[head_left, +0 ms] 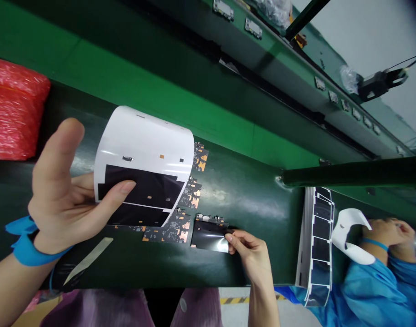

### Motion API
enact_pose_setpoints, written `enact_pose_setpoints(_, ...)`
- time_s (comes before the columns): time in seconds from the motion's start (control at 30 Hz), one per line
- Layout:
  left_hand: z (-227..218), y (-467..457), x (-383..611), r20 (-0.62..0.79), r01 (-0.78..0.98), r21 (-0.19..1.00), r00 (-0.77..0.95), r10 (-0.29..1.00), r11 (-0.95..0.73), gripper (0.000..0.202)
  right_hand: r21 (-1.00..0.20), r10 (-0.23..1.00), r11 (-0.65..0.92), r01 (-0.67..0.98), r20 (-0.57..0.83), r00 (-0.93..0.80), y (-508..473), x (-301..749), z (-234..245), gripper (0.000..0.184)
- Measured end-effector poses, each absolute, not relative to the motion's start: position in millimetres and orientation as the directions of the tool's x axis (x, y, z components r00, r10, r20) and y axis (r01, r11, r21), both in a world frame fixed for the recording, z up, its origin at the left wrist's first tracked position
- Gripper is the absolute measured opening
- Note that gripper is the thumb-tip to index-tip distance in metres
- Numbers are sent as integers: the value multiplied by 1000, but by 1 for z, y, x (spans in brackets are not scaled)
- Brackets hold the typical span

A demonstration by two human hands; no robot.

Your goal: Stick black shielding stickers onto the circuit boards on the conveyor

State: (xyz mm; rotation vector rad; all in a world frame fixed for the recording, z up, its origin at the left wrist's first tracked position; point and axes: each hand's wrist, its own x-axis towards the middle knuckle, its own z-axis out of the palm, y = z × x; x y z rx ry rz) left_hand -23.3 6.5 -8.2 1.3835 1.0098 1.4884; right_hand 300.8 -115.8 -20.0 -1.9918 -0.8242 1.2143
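In my left hand (67,200) is a curled white backing sheet (146,136) carrying black stickers (142,184). The thumb presses on the front of it and the other fingers are behind. My right hand (250,250) pinches the right edge of a glossy black sticker (209,236), which lies over a circuit board on the dark green bench. Left of that sits another dark circuit board (172,227) with copper patches, partly under the sheet. Two more boards, one of them an upper circuit board (201,156), show past the sheet's right edge.
A red bubble-wrapped package (15,109) sits at the far left. On the right stands a stack of sticker sheets (318,245), beside a co-worker's hands (388,236) and a curled white strip (351,231). A green bar (354,172) crosses above the bench. Small modules (253,28) line the rear ledge.
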Motion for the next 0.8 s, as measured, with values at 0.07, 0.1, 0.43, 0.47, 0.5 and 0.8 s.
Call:
enact_pose_setpoints(0.07, -6, 7, -22, 384, 67, 921, -5, 923, -383, 81, -790, 783, -587, 178, -498, 372, -115, 301, -20, 29)
enact_pose_setpoints(0.1, -5, 8, -22, 403, 106, 910, 6, 915, -401, 80, -790, 784, -586, 179, -497, 372, -115, 300, -20, 29)
enact_pose_setpoints(0.43, -4, 6, -19, 372, 149, 918, -4, 928, -367, 76, -782, 779, -594, 191, -499, 379, -115, 300, -20, 30)
enact_pose_setpoints(0.47, -4, 6, -19, 368, 153, 919, -4, 930, -364, 76, -780, 778, -596, 194, -501, 379, -114, 300, -20, 30)
enact_pose_setpoints(0.5, -4, 6, -19, 369, 155, 918, -3, 930, -364, 76, -778, 778, -597, 196, -502, 378, -114, 300, -19, 30)
enact_pose_setpoints(0.8, -10, 9, -25, 422, 137, 896, 36, 906, -422, 82, -767, 779, -602, 222, -502, 375, -114, 300, -17, 30)
